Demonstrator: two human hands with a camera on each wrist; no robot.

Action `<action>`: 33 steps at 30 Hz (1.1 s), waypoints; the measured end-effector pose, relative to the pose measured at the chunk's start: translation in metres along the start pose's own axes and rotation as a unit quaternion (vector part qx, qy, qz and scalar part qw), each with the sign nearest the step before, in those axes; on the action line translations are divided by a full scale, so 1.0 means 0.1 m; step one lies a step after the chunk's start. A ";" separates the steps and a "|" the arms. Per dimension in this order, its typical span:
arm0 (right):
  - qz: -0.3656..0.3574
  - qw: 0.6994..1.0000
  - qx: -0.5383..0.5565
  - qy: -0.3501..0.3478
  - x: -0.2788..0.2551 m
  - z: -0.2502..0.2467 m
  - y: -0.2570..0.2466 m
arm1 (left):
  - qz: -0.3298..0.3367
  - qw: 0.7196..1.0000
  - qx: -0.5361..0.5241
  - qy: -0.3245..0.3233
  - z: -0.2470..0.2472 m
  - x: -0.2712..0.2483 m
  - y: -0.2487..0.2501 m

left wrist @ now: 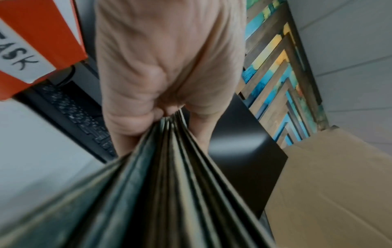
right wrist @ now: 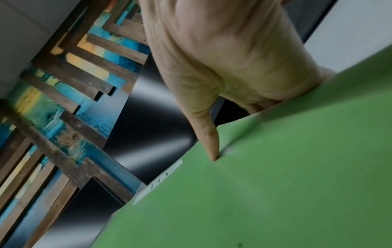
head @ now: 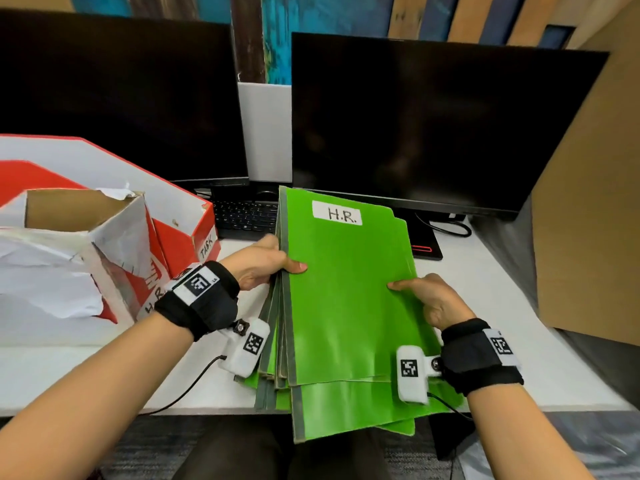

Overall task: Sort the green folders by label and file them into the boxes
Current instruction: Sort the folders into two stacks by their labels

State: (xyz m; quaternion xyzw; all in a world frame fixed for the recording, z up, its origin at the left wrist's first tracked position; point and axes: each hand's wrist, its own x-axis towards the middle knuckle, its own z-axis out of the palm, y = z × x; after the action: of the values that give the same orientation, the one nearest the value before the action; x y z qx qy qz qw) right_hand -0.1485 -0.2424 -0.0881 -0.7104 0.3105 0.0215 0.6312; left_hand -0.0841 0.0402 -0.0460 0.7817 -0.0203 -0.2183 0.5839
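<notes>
I am pinching the fanned stack of thin green card folders (head: 346, 306) in my left grip (head: 263, 265), my right grip (head: 433, 299) pinching the top folder's edge; light, floppy, probably slippery, best held by the spines.

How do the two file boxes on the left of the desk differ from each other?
1. The near box bears an "H.R." label; the far box bears a "TASK" label.
2. The near box has a torn, ragged rim; the far box has clean, straight edges.
3. The near box stands closer to the left hand; the far box stands behind it, by the keyboard.

Both are red and white cardboard.
</notes>
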 end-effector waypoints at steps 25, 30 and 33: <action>-0.468 0.875 0.116 0.038 -0.62 -0.34 -0.64 | 0.416 0.888 -0.120 0.157 0.27 -0.44 1.07; -0.480 0.872 0.092 0.033 -0.58 -0.31 -0.61 | 0.436 0.872 -0.131 0.180 0.29 -0.41 1.24; -0.466 0.878 0.101 0.025 -0.56 -0.29 -0.59 | 0.421 0.874 -0.147 0.192 0.30 -0.37 1.29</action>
State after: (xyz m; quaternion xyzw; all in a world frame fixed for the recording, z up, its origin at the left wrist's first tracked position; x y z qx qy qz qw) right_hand -0.1764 -0.2454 -0.0064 -0.7057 -0.0405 -0.3246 0.6285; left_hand -0.0998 -0.0169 0.0776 0.6307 -0.2029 0.2020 0.7213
